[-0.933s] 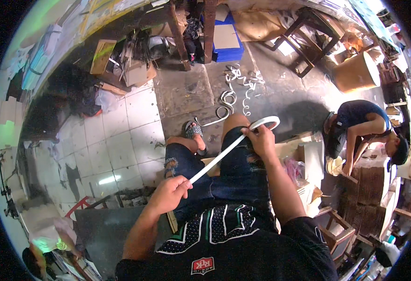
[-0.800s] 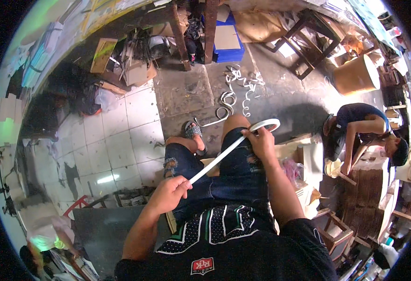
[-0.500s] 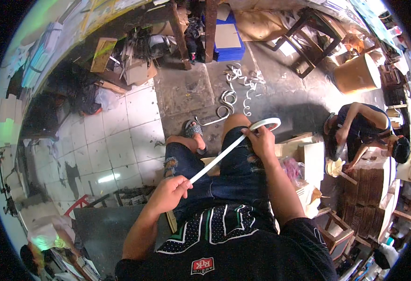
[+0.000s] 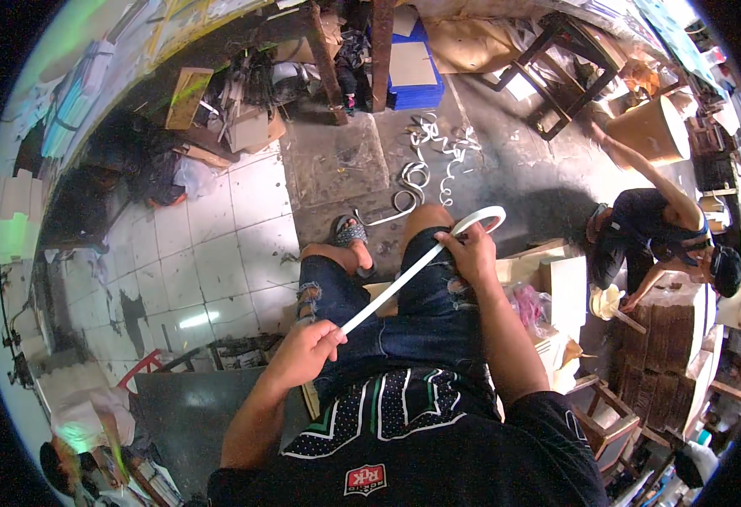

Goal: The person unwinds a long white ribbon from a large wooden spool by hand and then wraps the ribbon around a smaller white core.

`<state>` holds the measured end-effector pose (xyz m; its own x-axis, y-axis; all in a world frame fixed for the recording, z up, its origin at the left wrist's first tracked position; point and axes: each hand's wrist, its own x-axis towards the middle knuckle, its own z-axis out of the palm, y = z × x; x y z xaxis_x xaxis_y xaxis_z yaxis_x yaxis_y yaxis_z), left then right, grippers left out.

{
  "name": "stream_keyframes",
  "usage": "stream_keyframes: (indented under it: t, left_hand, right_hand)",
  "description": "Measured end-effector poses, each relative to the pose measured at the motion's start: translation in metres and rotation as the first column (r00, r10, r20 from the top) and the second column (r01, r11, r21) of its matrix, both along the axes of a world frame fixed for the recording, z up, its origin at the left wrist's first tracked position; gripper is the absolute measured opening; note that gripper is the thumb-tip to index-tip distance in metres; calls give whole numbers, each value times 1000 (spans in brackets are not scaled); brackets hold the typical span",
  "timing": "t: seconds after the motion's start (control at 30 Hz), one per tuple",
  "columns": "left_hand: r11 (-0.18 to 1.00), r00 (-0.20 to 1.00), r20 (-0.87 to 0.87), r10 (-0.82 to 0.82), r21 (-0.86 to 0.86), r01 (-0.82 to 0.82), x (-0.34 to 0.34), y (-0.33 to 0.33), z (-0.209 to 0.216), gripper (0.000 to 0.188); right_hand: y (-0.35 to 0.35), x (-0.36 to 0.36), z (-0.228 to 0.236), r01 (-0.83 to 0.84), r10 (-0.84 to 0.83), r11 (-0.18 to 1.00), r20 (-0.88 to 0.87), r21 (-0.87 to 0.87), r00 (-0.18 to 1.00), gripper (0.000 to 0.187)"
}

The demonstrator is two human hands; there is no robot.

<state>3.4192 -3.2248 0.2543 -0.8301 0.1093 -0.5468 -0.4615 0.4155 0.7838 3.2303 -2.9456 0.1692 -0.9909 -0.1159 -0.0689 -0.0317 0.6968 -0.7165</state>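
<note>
A roll of white tape (image 4: 490, 211) sits at my right hand (image 4: 473, 258), whose fingers and thumb pinch it above my right knee. From it a straight white strip (image 4: 394, 291) runs taut down and left across my lap. The strip's other end is held in my closed left hand (image 4: 307, 353), in front of my shirt, with that end hidden by the fingers. Beyond my knees, curled white strips (image 4: 412, 176) lie loose on the floor.
On the right a co-worker (image 4: 657, 224) crouches, one arm stretched toward a tan bucket (image 4: 651, 133), beside stacked brown cardboard (image 4: 670, 338). A blue stack with a beige top (image 4: 412, 68) stands ahead. A dark wooden stool frame (image 4: 560, 76) lies ahead right. White tiles (image 4: 210, 245) cover the left floor.
My hands and the stretched strip stay almost still. The co-worker has swung one arm up and away, toward the tan bucket.
</note>
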Motion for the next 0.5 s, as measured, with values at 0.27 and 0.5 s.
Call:
stream_keyframes:
  t: [0.27, 0.5]
  left_hand:
    - [1000, 997, 81, 7, -23, -5, 10, 2, 6, 25]
    - [998, 997, 77, 25, -57, -21, 19, -1, 6, 28]
  right_hand:
    - [12, -15, -20, 72, -44, 990, 218, -122, 975, 38]
    - [19, -22, -30, 44, 0, 978, 214, -203, 977, 33]
